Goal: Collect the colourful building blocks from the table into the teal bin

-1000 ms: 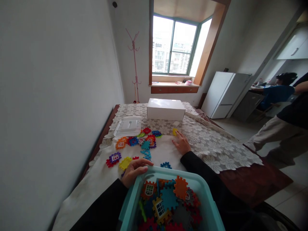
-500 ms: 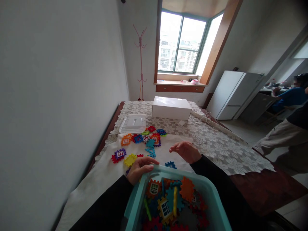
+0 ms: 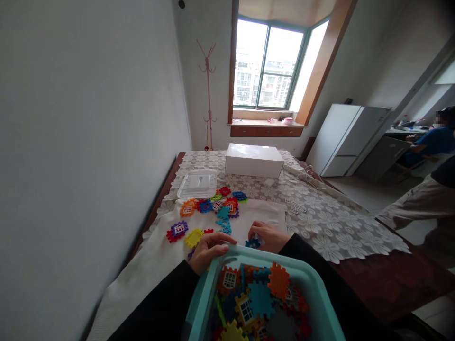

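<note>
Resting on the white cloth (image 3: 156, 260) just beyond the bin, our right hand (image 3: 269, 236) curls its fingers down onto a small blue toothed plastic tile (image 3: 252, 243), touching it at the near edge of the cloth; we cannot tell whether the fingers have truly closed around it. Our left hand (image 3: 209, 250) grips the far rim of the teal plastic bin (image 3: 314, 289), thumb laid along the edge, fingers folded over it. Inside the bin lie more interlocking tiles in orange, blue, yellow and red, some with white window panes.

Beyond our hands, a loose scatter of coloured tiles (image 3: 213, 208) spreads across the cloth, with a purple-and-red window tile (image 3: 177, 230) and a yellow tile (image 3: 194, 237) nearest our left hand. Farther back sit a clear plastic lid (image 3: 197, 183) and a plain white rectangular box (image 3: 254, 160) on the lace-patterned tablecloth (image 3: 337, 227). We can read no writing or brand on the box, the bin or the tiles. At the right edge, another person (image 3: 423, 203) stands well apart from the table.
</note>
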Available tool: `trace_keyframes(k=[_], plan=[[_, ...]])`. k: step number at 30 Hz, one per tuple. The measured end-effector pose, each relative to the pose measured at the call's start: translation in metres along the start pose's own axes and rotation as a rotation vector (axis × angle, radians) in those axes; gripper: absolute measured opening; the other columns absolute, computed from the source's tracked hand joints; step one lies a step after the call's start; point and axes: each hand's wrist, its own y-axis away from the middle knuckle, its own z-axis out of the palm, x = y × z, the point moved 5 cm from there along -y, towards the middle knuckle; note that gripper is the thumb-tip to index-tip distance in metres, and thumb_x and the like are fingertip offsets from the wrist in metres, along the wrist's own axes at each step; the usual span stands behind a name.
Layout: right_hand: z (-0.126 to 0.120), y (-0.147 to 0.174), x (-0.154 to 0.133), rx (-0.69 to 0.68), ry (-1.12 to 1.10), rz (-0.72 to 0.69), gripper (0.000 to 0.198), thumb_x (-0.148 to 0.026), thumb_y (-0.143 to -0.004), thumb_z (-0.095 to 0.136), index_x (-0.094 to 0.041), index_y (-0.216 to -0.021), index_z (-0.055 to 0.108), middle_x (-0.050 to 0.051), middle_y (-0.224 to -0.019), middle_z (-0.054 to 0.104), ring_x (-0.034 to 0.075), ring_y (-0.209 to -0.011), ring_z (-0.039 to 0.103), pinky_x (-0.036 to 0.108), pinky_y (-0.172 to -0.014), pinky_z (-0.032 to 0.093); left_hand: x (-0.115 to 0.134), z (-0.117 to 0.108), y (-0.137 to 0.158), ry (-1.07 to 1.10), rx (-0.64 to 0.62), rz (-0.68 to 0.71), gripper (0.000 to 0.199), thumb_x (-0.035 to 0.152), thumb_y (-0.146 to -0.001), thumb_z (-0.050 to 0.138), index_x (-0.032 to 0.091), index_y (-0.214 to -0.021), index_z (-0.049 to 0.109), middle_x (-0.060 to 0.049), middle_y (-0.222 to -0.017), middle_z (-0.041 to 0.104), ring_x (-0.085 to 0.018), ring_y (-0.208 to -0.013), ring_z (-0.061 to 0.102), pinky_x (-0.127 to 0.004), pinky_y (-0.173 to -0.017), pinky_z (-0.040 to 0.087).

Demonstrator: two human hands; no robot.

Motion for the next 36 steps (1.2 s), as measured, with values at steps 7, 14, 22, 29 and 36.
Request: trace_keyframes(k=[7, 14, 22, 29, 36], plan=[[-0.004, -0.007, 0.008, 0.114, -0.257, 0.096, 0.023, -0.030, -0.084, 0.077, -0.020, -0.102, 0.067, 0.003, -0.092, 0.070, 0.018, -0.081, 0.062, 0.029, -0.076, 0.049, -0.004, -0.005, 0.000, -0.020, 0.017, -0.011, 0.048, 0.053, -0.071, 0.093, 0.014, -0.100, 0.089, -0.009, -0.085, 0.076, -0.017, -0.071, 0.061, -0.026, -0.065, 0.045], [-0.039, 0.001, -0.011, 0.454, -1.159, -0.028, 0.053, -0.054, -0.082, 0.092, -0.023, -0.114, 0.063, 0.003, -0.086, 0.069, 0.017, -0.073, 0.063, 0.028, -0.067, 0.050, 0.000, -0.003, 0.000, -0.003, 0.018, -0.021, 0.048, 0.052, -0.069, 0.095, 0.015, -0.098, 0.090, -0.008, -0.082, 0.076, -0.013, -0.065, 0.058, -0.022, -0.061, 0.041], [-0.019, -0.006, -0.037, 0.186, -1.113, -0.354, 0.072, -0.080, -0.107, 0.046, -0.017, -0.101, 0.081, 0.016, -0.113, 0.076, 0.029, -0.111, 0.073, 0.047, -0.104, 0.057, 0.005, 0.005, 0.001, 0.062, 0.025, -0.066, 0.050, 0.052, -0.063, 0.098, 0.015, -0.095, 0.089, -0.009, -0.078, 0.079, -0.014, -0.060, 0.062, -0.022, -0.058, 0.043], [0.041, -0.027, -0.007, 0.201, 0.099, -0.022, 0.081, -0.057, -0.100, 0.078, -0.028, -0.170, 0.049, 0.016, -0.178, 0.034, 0.042, -0.163, 0.033, 0.070, -0.133, 0.026, 0.007, 0.003, 0.001, 0.050, 0.028, -0.030, 0.045, 0.051, -0.065, 0.098, 0.015, -0.090, 0.088, -0.009, -0.078, 0.078, -0.015, -0.062, 0.063, -0.022, -0.059, 0.045], [0.060, -0.030, -0.015, -0.024, 0.189, -0.164, 0.048, -0.037, -0.113, 0.064, -0.036, -0.161, 0.060, 0.006, -0.171, 0.048, 0.030, -0.165, 0.036, 0.062, -0.138, 0.023, 0.004, 0.004, 0.000, 0.056, 0.014, 0.006, 0.043, 0.050, -0.065, 0.096, 0.014, -0.089, 0.089, -0.007, -0.072, 0.072, -0.013, -0.059, 0.057, -0.021, -0.057, 0.040]])
